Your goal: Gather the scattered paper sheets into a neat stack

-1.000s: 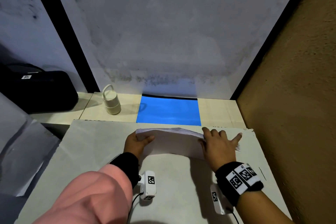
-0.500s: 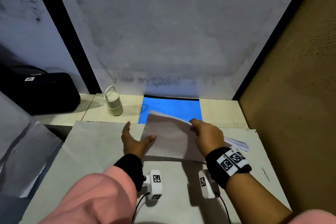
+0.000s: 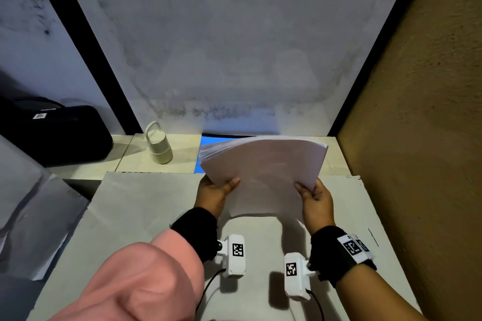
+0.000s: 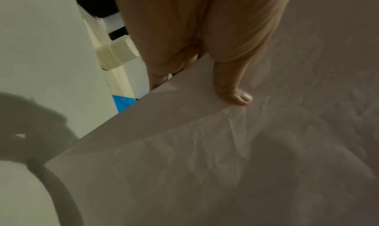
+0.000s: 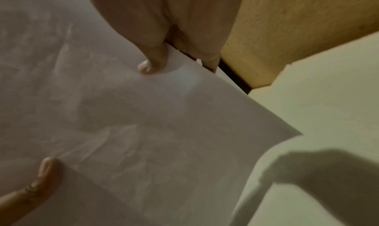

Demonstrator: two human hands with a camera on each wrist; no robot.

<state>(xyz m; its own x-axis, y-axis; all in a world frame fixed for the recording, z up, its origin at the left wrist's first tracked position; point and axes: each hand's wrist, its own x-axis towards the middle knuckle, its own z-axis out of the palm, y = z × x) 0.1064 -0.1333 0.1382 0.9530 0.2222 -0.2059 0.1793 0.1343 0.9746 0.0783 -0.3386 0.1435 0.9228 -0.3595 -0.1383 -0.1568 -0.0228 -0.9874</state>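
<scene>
A thick stack of white paper sheets (image 3: 263, 174) stands on its lower edge above the grey board (image 3: 140, 216), tilted and bowed, its top edges fanned at the upper left. My left hand (image 3: 219, 187) grips the stack's left side, thumb on the near face and fingers behind. My right hand (image 3: 314, 194) grips the right side the same way. In the left wrist view the thumb presses the sheet (image 4: 184, 148). The right wrist view shows the paper (image 5: 164, 116) pinched at its edge by my right thumb, with the left thumb at the lower left.
A cream bottle (image 3: 157, 144) with a loop handle stands at the back left. A blue sheet (image 3: 206, 142) lies behind the stack on the tan shelf. A black case (image 3: 52, 133) sits far left. A brown wall (image 3: 417, 138) closes the right side.
The stack lay flat under both hands a second ago. Both hands have since lifted it upright and shifted their grip to its two sides.
</scene>
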